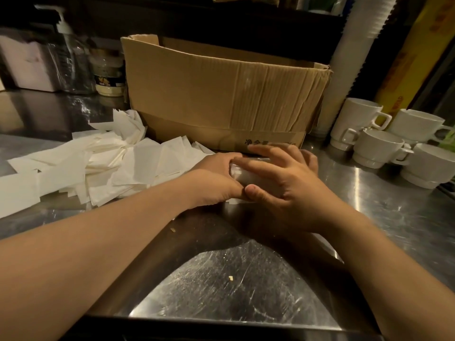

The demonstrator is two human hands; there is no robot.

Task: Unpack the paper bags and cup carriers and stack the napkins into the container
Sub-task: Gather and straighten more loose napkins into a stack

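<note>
A loose heap of white napkins (103, 166) is spread over the left half of the steel counter (234, 286). In front of an open brown cardboard box (221, 94), both my hands press together on a small stack of napkins (242, 174). My left hand (214, 178) clasps the stack from the left side. My right hand (283, 183) lies over its top and right side, fingers spread, thumb meeting the left thumb at the near edge. Most of the stack is hidden under my hands.
Several white ceramic cups (379, 146) are stacked at the right. A tall sleeve of white paper cups (357, 52) leans behind the box. At the back left stand a pump bottle (73, 62), a jar (109, 75) and a clear napkin holder (29, 62).
</note>
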